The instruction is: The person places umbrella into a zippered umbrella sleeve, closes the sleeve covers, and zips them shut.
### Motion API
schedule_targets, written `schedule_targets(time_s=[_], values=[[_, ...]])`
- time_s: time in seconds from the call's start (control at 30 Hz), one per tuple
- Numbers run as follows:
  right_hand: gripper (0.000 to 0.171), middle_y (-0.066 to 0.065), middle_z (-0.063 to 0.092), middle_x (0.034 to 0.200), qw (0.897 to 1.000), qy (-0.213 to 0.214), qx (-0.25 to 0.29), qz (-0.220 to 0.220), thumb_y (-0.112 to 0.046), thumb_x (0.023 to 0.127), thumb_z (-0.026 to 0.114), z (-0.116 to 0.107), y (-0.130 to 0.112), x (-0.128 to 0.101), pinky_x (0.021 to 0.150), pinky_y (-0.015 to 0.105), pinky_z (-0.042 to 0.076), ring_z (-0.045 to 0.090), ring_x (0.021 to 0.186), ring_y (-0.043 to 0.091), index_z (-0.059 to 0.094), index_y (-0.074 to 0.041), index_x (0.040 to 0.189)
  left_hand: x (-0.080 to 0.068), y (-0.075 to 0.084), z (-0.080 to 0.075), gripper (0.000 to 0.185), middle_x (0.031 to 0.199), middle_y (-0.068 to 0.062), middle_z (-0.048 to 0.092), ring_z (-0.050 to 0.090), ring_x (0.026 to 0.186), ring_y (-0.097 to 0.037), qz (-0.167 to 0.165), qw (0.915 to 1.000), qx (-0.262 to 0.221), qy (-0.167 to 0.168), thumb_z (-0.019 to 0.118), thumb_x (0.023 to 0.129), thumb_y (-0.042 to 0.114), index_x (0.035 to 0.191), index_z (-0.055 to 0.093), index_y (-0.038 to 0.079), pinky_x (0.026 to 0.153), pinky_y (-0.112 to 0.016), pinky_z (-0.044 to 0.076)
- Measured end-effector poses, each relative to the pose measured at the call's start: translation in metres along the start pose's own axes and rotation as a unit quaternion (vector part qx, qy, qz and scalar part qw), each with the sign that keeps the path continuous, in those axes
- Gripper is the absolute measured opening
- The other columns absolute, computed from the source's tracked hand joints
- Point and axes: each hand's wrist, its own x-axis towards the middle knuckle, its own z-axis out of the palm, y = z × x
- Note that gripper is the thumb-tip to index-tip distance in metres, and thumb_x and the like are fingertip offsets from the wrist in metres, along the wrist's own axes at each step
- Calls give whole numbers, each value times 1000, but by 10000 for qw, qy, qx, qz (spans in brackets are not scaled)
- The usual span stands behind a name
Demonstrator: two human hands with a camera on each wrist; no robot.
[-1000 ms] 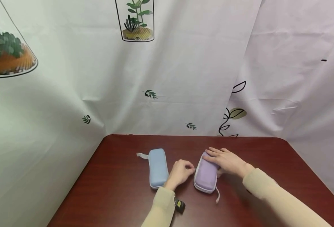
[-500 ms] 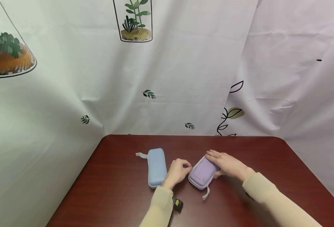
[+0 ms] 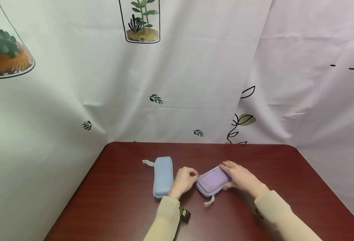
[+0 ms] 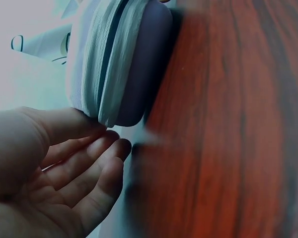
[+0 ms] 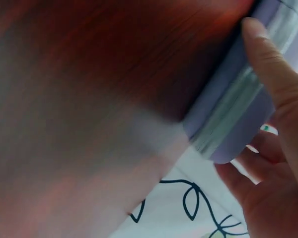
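A purple zippered case [image 3: 212,181] lies slanted on the table between the two hands, its pale wrist strap [image 3: 209,201] trailing toward the front. My right hand [image 3: 241,179] grips its far right end, the thumb [image 5: 268,54] along one side and the fingers around the other. At the opposite end, my left hand [image 3: 183,180] pinches at the zipper with thumb and forefinger; the pull itself is hidden by the fingertips. In the left wrist view a dark gap shows between the white zipper bands [image 4: 124,54].
Left of the left hand lies a blue zippered case [image 3: 163,175] with a white strap [image 3: 148,163]. A small black device [image 3: 185,215] sits at the left wrist. The dark red table [image 3: 119,201] ends at a printed white curtain [image 3: 177,83] behind.
The purple case has turned clockwise, its near end swinging left, with the right hand still on it. The left hand has shifted slightly left. The blue case has stayed put.
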Motion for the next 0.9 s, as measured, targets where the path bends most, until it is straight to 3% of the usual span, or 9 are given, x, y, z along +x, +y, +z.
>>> schedule_targets(time_s=[0.23,0.37,0.63,0.9], values=[[82,22,58,126,9945,215,209,1008,-32,56,94,5,-11,-2,94,51,45,54,118,39,62,2,124,1,-3,-4,7,78,6,68,60,73,-12,-60,9998,32,178,73,83,13,77,74,17,69,-30,47],[84,25,58,125,9889,367,451,1370,-32,56,94,7,-19,-3,92,53,45,54,117,41,62,4,124,0,-5,-6,8,74,7,66,58,67,-12,-123,9992,82,361,73,82,12,75,73,17,65,-30,46],[82,25,59,121,9833,532,416,1690,-31,52,95,8,-31,-3,89,55,46,54,114,42,64,4,119,-2,-7,-6,8,71,7,64,54,62,-10,-273,9987,92,413,72,82,11,76,72,17,61,-29,45],[83,23,60,117,9761,565,297,2077,-33,50,95,8,-38,-4,81,56,49,52,114,41,63,2,118,0,-5,-6,9,68,8,62,52,60,-10,-188,9987,118,454,71,82,10,75,72,16,59,-28,44]])
